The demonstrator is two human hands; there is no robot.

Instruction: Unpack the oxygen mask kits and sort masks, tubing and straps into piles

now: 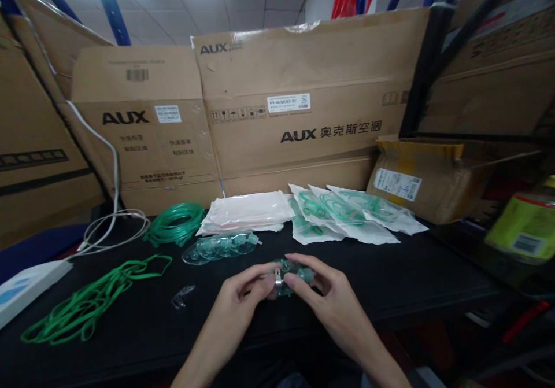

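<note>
A clear green oxygen mask (pixel 284 265) is held just above the black tabletop, near its front edge. My left hand (pixel 250 287) has its fingers closed round the mask's left side, with the thumb at a small shiny metal strip (pixel 278 278) on it. From the right, my right hand (pixel 324 284) grips the same mask, thumb pressed on its front and index finger over its top. My fingers cover much of the mask. Behind it lies an overlapping row of similar masks (pixel 223 246). Several small metal strips (pixel 182 296) lie to the left of my left hand.
Green elastic cords (pixel 102 292) and coiled green tubing (pixel 176 223) are on the left. At the back stand white packets (pixel 245 210) and packaged mask sets (pixel 347 211). Large cardboard boxes (pixel 312 104) wall the rear; an opened carton (pixel 401 171) sits right.
</note>
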